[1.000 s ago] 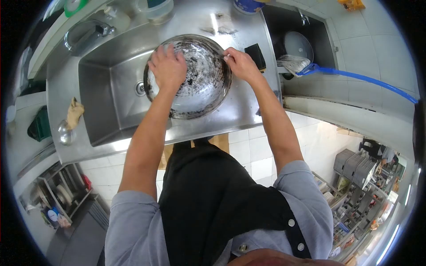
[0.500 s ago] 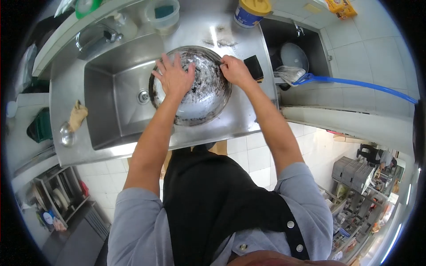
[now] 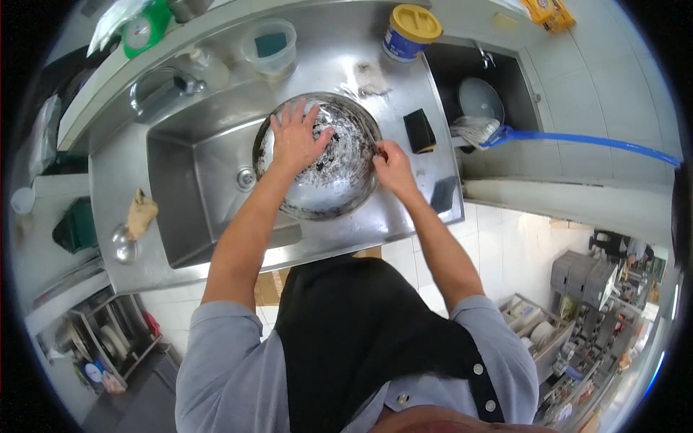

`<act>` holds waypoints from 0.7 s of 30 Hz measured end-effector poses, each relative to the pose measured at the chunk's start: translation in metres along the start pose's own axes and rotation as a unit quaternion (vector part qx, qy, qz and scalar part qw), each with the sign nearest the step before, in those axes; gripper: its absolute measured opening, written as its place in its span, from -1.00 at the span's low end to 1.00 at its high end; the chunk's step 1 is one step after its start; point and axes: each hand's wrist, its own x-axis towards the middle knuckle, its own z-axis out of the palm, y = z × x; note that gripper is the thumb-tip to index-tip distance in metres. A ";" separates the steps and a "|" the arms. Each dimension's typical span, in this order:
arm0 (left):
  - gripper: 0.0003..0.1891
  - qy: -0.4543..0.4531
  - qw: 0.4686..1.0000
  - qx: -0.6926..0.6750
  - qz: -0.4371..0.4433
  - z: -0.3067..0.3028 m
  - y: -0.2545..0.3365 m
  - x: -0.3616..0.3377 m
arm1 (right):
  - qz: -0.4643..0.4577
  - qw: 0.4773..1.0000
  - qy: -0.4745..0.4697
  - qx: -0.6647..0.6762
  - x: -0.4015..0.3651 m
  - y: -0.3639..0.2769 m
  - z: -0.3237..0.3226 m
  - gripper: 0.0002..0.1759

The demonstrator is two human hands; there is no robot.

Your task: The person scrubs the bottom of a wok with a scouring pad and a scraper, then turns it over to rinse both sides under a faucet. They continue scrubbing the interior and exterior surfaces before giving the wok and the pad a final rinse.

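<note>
Worktop: s/steel (image 3: 325,66), shiny, w/ grey smudge (image 3: 372,79) nr the back.
Pan: big, round, metal pan (image 3: 336,173), blackened in patches; on worktop R of sink basin (image 3: 195,220), overlapping its edge.
L hand: L hand (image 3: 294,141) flat on pan, fingers spread, gripping nothing.
R hand: R hand (image 3: 393,166) at pan's R rim, fingers bent in, pinching the rim.
Back of worktop: tap (image 3: 167,83), clear tub (image 3: 271,61) w/ dark green pad (image 3: 271,45) in it, blue tub (image 3: 404,45) w/ yellow lid (image 3: 415,20).
R side: dark sponge (image 3: 419,131), just beside pan, not touching.
L end: beige glove (image 3: 142,213) touching round metal item (image 3: 124,245).
2nd sink: dark basin (image 3: 451,68) further R, w/ round pot (image 3: 481,99); mop (image 3: 476,128) w/ blue handle (image 3: 585,140) nr it.
Room: white-tiled wall (image 3: 606,79), pale tiled floor (image 3: 487,238), rack (image 3: 115,335) low L, crowded shelving (image 3: 577,339) low R.
Ledge: green scale (image 3: 141,32), back L.
</note>
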 end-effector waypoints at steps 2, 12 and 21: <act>-0.24 -0.004 1.000 -0.015 0.009 -0.001 -0.003 -0.001 | -0.009 0.999 -0.037 -0.023 0.001 -0.012 -0.025 -0.71; -0.45 0.067 0.963 -0.191 0.176 -0.001 0.018 0.017 | 0.080 0.989 -0.120 -0.006 0.031 -0.058 -0.037 -0.79; -0.81 0.027 0.949 -0.148 0.277 0.000 0.017 0.010 | 0.037 0.979 -0.180 -0.083 0.009 -0.055 -0.035 -0.77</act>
